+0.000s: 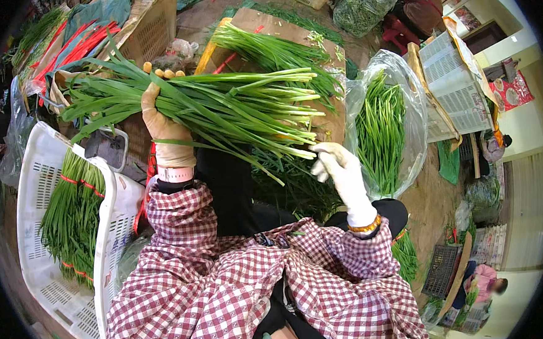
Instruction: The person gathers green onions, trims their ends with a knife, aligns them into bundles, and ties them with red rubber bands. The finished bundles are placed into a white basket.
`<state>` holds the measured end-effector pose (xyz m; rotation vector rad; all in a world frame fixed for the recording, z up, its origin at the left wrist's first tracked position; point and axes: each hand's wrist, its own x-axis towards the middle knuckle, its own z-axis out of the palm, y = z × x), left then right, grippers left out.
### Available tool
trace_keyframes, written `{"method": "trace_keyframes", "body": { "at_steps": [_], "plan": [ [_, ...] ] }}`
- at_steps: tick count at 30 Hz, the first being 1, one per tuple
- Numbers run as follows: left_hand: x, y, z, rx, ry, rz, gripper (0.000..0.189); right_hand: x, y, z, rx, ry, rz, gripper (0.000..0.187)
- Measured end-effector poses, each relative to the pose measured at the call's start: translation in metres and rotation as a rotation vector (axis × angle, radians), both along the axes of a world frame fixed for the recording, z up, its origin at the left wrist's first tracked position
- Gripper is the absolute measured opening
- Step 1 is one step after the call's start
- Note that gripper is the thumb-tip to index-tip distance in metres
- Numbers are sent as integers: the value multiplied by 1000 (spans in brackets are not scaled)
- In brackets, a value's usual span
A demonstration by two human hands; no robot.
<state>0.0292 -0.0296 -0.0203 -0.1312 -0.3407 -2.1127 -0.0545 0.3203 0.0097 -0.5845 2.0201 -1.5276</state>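
My left hand [168, 115], in a tan glove with bare fingertips showing, is closed around a large bunch of Chinese chives [230, 102]. The leaves fan out to the left and the pale cut stems point right. My right hand [334, 161], in a white glove, is at the lower stem ends with its fingers bent; whether it pinches a stem is not clear. Behind the held bunch, more chives [269, 48] lie on a brown board [338, 119]. Dark loose greens [296, 186] lie below, between my knees.
A white plastic crate [105, 226] with red-tied chive bundles [71, 219] stands at left. At right is a clear bag [416, 137] of chives [381, 135]. Red ties [86, 41] lie upper left. Another crate [453, 84] stands farther right; several people are beyond.
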Motion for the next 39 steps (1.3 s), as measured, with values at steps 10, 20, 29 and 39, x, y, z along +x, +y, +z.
{"method": "trace_keyframes", "body": {
  "at_steps": [10,20,29,39],
  "plan": [
    [3,-5,-8,-54,69,27,41,14,-64,-16,-421,-348,52,47],
    [1,-2,-6,122,-159,99,33,-1,-29,-31,-348,-145,-105,17],
    [-2,-4,-7,177,-155,120,30,1,6,-18,-106,-112,70,37],
    [2,-8,-9,208,-133,122,30,6,-45,-17,-224,-1,-35,17]
  ]
}}
